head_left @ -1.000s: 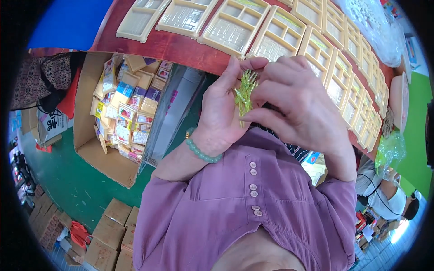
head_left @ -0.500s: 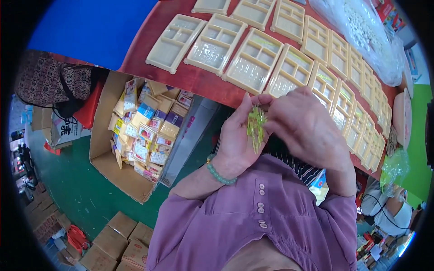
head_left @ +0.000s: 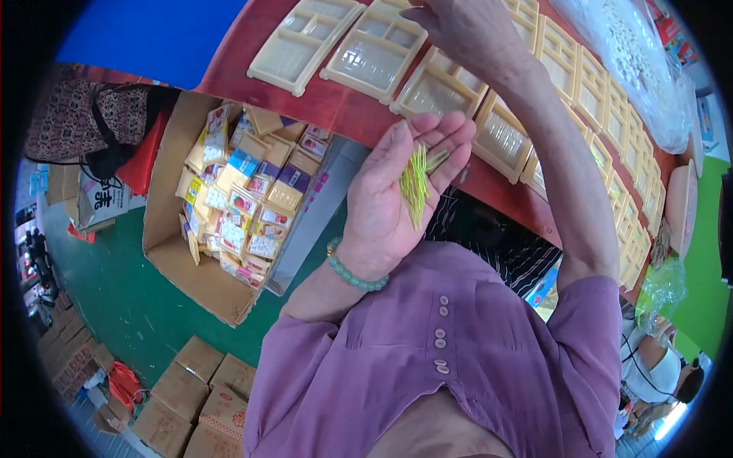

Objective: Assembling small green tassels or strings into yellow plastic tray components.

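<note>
My left hand [head_left: 385, 191] is palm up with its fingers curled, cradling a bunch of thin yellow-green plastic sticks [head_left: 414, 191]. Over the far side of the red table, my right hand [head_left: 477, 34] reaches across the cream compartment trays, its fingers drawn together near the upper edge of the view. Whatever those fingertips may hold is too small to make out. Just below that hand lies one cream tray [head_left: 435, 95], partly covered by it. Another tray [head_left: 374, 53] lies to its left. Yellow-green pieces show in a tray [head_left: 599, 156] further right.
Trays stand in rows along the red table [head_left: 336, 114]. A clear bag of small white pieces [head_left: 626, 69] lies at the far right. Below the table's left part, a cardboard box [head_left: 164, 221] holds many packaged sets. Closed cartons [head_left: 172, 397] sit on the green floor.
My right hand has left the bunch of sticks and moved up and away over the trays. My left hand has shifted slightly left and up, its palm more exposed.
</note>
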Demonstrator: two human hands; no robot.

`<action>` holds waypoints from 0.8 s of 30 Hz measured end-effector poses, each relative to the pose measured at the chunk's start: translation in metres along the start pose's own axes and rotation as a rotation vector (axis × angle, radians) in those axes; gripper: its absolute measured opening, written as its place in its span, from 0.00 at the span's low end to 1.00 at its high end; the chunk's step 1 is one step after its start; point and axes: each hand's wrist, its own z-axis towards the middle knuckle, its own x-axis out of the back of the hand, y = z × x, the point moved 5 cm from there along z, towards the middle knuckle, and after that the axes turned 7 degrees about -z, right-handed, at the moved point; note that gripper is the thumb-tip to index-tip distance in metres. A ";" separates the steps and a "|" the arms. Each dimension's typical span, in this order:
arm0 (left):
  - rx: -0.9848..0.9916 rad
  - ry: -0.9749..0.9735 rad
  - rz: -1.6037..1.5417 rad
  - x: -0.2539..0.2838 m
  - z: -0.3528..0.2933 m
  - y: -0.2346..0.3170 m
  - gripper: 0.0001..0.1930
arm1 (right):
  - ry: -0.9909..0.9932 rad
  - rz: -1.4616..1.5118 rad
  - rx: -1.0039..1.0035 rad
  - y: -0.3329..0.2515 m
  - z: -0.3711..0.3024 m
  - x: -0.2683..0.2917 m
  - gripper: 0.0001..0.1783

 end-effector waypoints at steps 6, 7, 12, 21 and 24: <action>-0.047 -0.028 -0.046 0.006 0.004 0.005 0.15 | 0.022 0.389 -0.042 -0.016 -0.052 0.035 0.08; -0.020 -0.088 -0.135 0.011 0.005 0.005 0.15 | -0.042 0.471 0.073 -0.025 -0.063 0.038 0.08; 0.037 -0.129 -0.165 0.013 0.003 0.003 0.16 | -0.173 0.366 0.198 -0.045 -0.098 0.039 0.13; 0.090 -0.076 -0.213 0.014 -0.004 0.002 0.17 | -0.198 0.260 0.312 -0.055 -0.104 0.049 0.09; 0.113 -0.091 -0.223 0.013 -0.005 0.003 0.18 | -0.230 0.154 0.274 -0.059 -0.099 0.062 0.06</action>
